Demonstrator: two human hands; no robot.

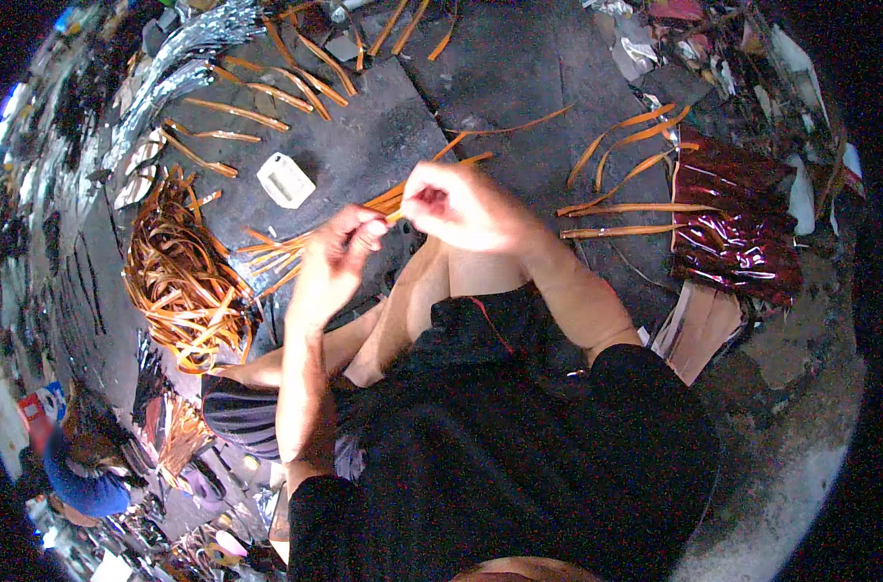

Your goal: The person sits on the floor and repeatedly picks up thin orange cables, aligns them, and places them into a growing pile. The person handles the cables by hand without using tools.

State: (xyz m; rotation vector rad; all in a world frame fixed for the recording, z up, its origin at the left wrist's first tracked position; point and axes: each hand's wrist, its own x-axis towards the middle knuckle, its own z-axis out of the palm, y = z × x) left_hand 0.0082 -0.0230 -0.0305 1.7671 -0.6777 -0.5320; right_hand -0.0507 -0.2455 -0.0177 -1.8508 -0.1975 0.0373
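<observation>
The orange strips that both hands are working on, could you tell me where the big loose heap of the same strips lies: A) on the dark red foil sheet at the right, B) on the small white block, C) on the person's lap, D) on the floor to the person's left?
D: the heap of orange strips lies on the dark floor left of the left hand, while the right hand pinches the held strips.

We have one view only, from a fisheye camera worn on the head, facing steeply down over the person's own lap. It sits close above the left hand point(340, 254) and right hand point(461, 206). The dark floor point(519, 78) curves toward a black rim.
</observation>
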